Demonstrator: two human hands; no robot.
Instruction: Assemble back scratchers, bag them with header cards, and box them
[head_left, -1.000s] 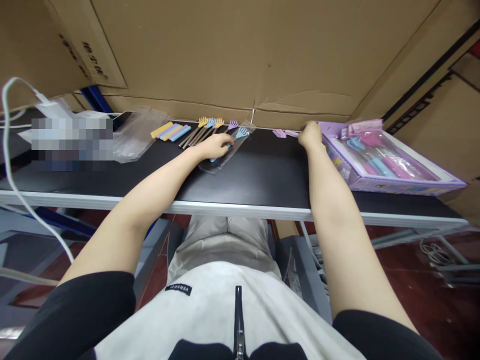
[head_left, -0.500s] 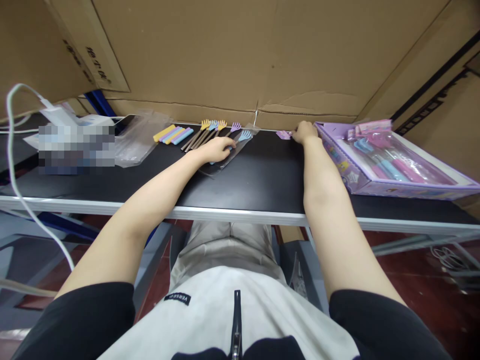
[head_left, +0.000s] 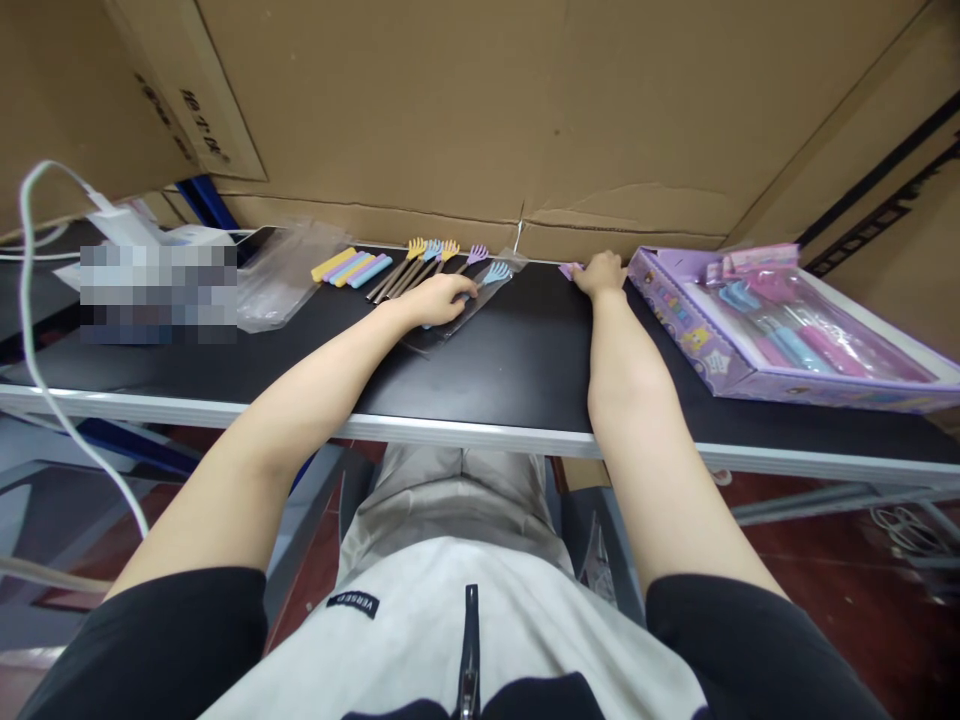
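Observation:
Curled over a blue-headed back scratcher (head_left: 496, 272) in a clear plastic bag (head_left: 471, 313) is my left hand (head_left: 444, 298). The scratcher lies slantwise on the table, its claw pointing away to the right. My right hand (head_left: 602, 272), at the table's back edge, has its fingers on a small pink-purple card (head_left: 568, 270), which they partly cover. Several more back scratchers with yellow, blue and purple claws (head_left: 433, 250) and dark rods lie beyond my left hand. Left of them sit several pastel handle tubes (head_left: 352, 268) in a row.
A purple display box (head_left: 720, 375) with bagged back scratchers stands at the right. Empty clear bags (head_left: 289, 285) lie at the left, near a white cable (head_left: 30, 270) and a blurred-out object. Cardboard walls (head_left: 480, 110) rise behind the black table (head_left: 495, 380).
My right hand has shifted slightly left, away from the display box, and covers more of the card. My left hand stays on the bagged scratcher. The whole view has turned a little.

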